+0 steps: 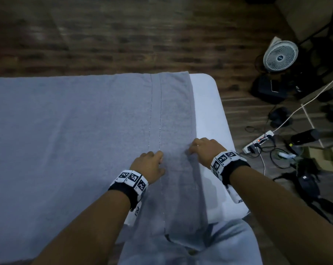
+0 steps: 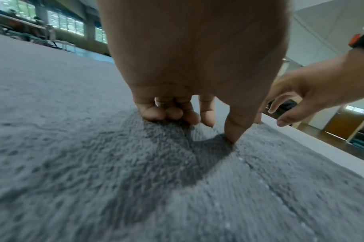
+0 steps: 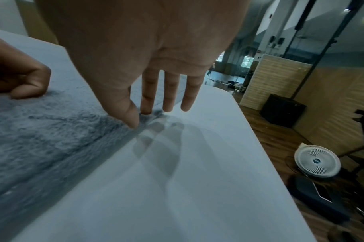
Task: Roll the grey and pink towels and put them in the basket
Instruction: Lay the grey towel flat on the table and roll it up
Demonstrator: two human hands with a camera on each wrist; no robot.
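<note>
A studio-like workroom; wood floor (image 1: 123, 35), power strip (image 1: 257, 142) with cables, light stands, floor fan (image 1: 280, 56).

dim room, dark wood floor

a dark wood-plank floor (image 1: 135, 39) is stretching beyond the white table (image 1: 207, 104) and off to the right of the hand. a white round fan (image 1: 280, 56) is standing on that floor, well apart from the hand to the right, with a white power strip (image 1: 258, 141) and tangled black cables (image 1: 276, 155) lying nearer. windows (image 2: 67, 24) are glowing far off to the left.
</note>
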